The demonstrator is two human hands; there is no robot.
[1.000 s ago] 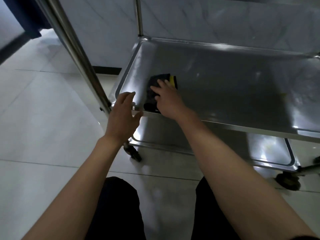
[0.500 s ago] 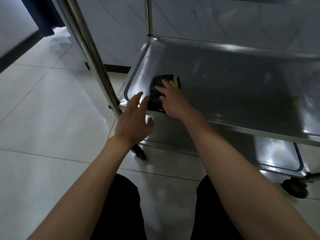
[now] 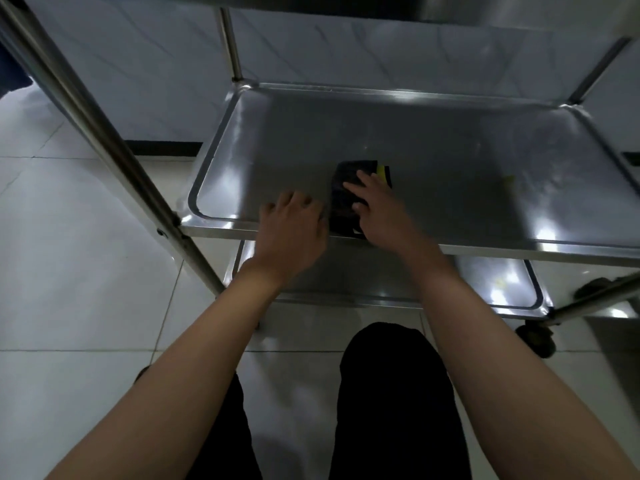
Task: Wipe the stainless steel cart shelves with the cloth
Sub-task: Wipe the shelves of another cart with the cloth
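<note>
Head view: right hand [image 3: 377,206] presses flat, fingers straight, on the dark cloth [image 3: 346,199] lying near the middle shelf's [image 3: 450,161] front edge; left hand [image 3: 292,230], fingers relaxed, rests on that edge just beside it.

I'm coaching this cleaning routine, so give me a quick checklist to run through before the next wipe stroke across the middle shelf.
1. Cloth under the wiping hand: ok. The right hand presses flat on the dark cloth.
2. Cloth on the shelf: ok. It lies on the middle shelf, near the front rim.
3. Left hand out of the stroke path: ok if wiping right. The left hand rests at the front rim, just left of the cloth.
4. Path to the right free: not ok. A small yellowish spot sits there.
5. Shelf already clean: cannot tell; glare and dim light hide it.
6. Lower shelf wiped: cannot tell.
</note>
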